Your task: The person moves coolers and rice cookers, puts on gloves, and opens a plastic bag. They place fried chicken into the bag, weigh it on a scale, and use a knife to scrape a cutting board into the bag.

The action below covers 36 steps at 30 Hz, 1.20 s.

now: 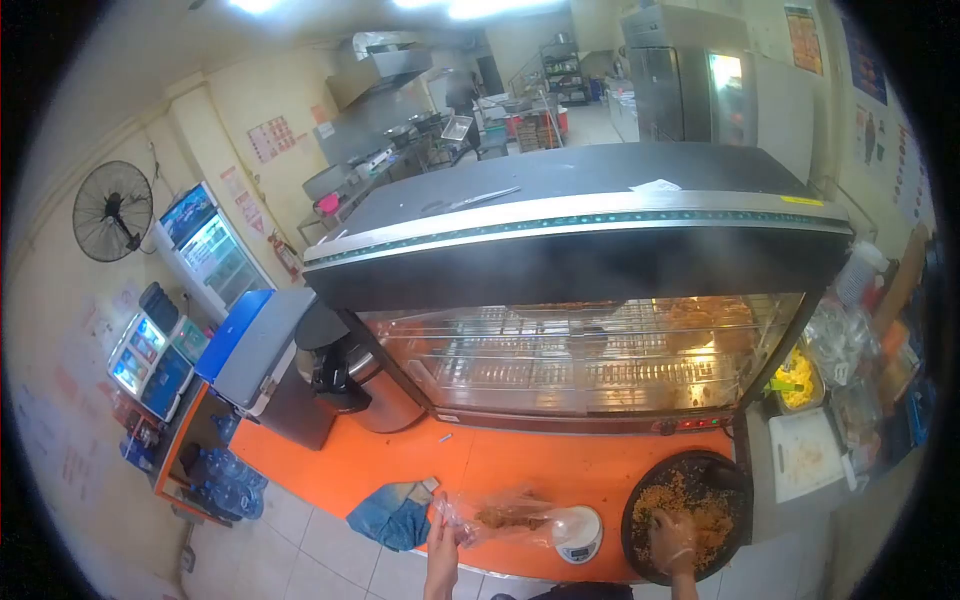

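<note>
A clear plastic bag [470, 525] with a brown lump of food [510, 516] inside lies on the orange counter, its right end on a small white kitchen scale [580, 537]. My left hand [442, 550] pinches the bag's left edge, fingers closed. On the right, a round black pan [640, 575] holds loose brown crumbs [660, 495] and a flatter brown piece [713, 522]. My right hand [675, 542] reaches into this pan with its fingers drawn together among the crumbs; the fingertips are partly hidden.
Behind the counter [590, 470] stands a glass-fronted heated display case [590, 350] with lit racks. A blue cloth [388, 518] lies left of the bag. Further left are a metal urn [388, 395] and a grey cooler box [270, 350]. A white cutting board [806, 455] sits at right.
</note>
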Available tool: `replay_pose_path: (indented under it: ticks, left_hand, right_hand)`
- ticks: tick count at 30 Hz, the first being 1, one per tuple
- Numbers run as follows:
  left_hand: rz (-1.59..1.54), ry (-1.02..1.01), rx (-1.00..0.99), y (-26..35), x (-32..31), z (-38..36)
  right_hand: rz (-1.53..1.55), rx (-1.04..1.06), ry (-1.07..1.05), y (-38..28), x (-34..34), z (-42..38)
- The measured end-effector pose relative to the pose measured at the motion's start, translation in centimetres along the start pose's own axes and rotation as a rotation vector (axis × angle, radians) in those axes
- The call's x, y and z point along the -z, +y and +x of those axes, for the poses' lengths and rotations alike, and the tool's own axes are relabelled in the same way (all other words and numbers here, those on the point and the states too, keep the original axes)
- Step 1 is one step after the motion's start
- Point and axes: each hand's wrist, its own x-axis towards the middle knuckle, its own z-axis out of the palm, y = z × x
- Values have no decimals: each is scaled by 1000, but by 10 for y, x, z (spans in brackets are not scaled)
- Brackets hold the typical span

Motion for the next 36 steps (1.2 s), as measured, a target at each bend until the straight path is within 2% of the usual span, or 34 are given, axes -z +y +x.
replay_pose_path:
  ticks: [1,4,5,7,8,11,14,17,20,22,24,26,32,35,36]
  left_hand:
    - [8,4,8,2,-5,0]
    - [21,4,23,-1,-10,5]
    - [19,6,27,-6,-10,7]
    - [56,13,9,-14,-4,8]
    - [72,11,-3,-16,-2,8]
    - [29,0,-13,-13,1,0]
    - [56,3,17,-5,-1,-3]
    - [106,-5,35,-7,4,-7]
    - [103,4,18,-1,2,-14]
    - [73,37,-3,-9,3,-15]
    - [68,40,38,-5,-1,-20]
    - [23,40,74,-7,-4,-25]
    - [73,8,72,2,-7,-24]
    - [51,-39,67,3,-7,-21]
    - [61,-37,48,2,-7,-19]
  right_hand:
    - [-65,-226,119,22,-14,-23]
    - [-281,-296,134,74,-56,-52]
    - [-306,-299,203,86,-59,-55]
    - [-323,-279,327,78,-47,-56]
    - [-200,-404,246,83,-44,-57]
    - [-139,-266,113,129,-54,-64]
    - [-148,-204,124,134,-47,-60]
    - [-239,-180,313,139,-63,-64]
    - [-132,-156,508,138,-65,-67]
    - [58,-143,357,108,-36,-61]
    - [-48,-64,372,94,-46,-59]
    - [-60,70,255,89,-45,-57]
    - [-267,133,168,93,-26,-48]
    - [-144,126,30,123,-25,-46]
    - [-178,214,9,107,2,-40]
